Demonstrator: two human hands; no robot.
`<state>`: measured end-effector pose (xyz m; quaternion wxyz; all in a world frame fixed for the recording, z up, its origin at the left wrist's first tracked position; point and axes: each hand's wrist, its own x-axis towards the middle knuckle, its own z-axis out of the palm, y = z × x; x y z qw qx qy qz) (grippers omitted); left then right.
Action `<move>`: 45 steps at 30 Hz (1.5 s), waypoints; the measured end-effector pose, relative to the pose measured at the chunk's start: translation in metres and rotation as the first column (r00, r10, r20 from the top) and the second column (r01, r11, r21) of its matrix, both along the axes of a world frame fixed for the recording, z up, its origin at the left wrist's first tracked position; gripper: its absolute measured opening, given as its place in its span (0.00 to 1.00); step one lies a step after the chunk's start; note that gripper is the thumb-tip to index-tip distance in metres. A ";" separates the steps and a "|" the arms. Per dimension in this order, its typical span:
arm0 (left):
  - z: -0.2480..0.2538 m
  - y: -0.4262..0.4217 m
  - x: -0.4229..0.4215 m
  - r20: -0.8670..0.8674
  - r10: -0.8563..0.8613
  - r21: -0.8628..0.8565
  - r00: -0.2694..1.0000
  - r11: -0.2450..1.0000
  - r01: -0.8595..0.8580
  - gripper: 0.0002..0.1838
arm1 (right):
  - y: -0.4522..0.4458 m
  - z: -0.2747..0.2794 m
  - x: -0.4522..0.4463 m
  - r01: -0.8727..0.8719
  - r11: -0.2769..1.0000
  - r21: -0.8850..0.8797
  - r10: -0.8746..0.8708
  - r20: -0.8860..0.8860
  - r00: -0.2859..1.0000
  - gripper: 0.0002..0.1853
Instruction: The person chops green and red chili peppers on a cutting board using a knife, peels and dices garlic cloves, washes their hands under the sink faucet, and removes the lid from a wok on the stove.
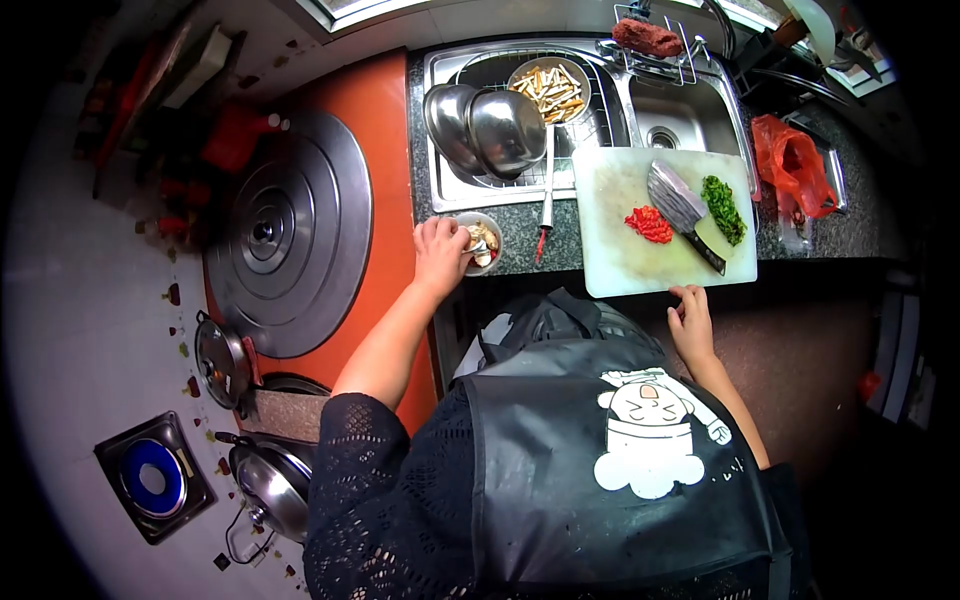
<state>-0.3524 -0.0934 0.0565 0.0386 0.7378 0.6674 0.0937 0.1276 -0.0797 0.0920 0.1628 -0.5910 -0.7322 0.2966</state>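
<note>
At the counter's left part, my left hand (440, 250) has its bent fingers over a small bowl (484, 270) that contains pale pieces like garlic and ginger, with a bit of red. Its fingertips are closed together inside the rim; what they pinch is hidden. My right hand (692, 325) is at the front edge of the white cutting board (610, 260), thumb and fingers apart, holding nothing. On this board lie a cleaver (680, 203) with a black handle, a heap of chopped red pepper (649, 225) and a heap of chopped greens (724, 210).
Behind the board is a steel sink (690, 105). Metal bowls (507, 133) and a strainer of cut mushroom-like strips (552, 92) sit on its rack. Raw-looking meat (647, 38) rests above. A red bag (793, 165) lies right; a large round stove plate (290, 230) is left.
</note>
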 end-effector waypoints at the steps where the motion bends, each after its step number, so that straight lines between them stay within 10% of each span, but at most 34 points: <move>1: -0.005 -0.001 0.000 0.015 0.005 0.003 1.000 1.000 -0.005 0.07 | -0.001 -0.001 0.000 0.000 1.000 0.005 0.000 -0.011 1.000 0.20; 11: 0.001 0.019 0.005 -0.155 -0.334 -0.227 0.930 0.928 0.295 0.09 | -0.003 -0.001 0.001 0.024 1.000 0.002 -0.024 -0.012 1.000 0.20; 23: 0.022 0.003 -0.014 0.240 -0.106 -0.107 0.965 0.985 0.135 0.09 | -0.006 0.002 0.006 0.076 0.997 -0.025 -0.076 -0.029 0.997 0.19; 45: 0.016 0.023 0.006 0.109 -0.267 -0.297 0.957 0.910 0.288 0.15 | 0.017 0.004 -0.010 -0.021 0.999 -0.043 0.020 -0.025 0.999 0.19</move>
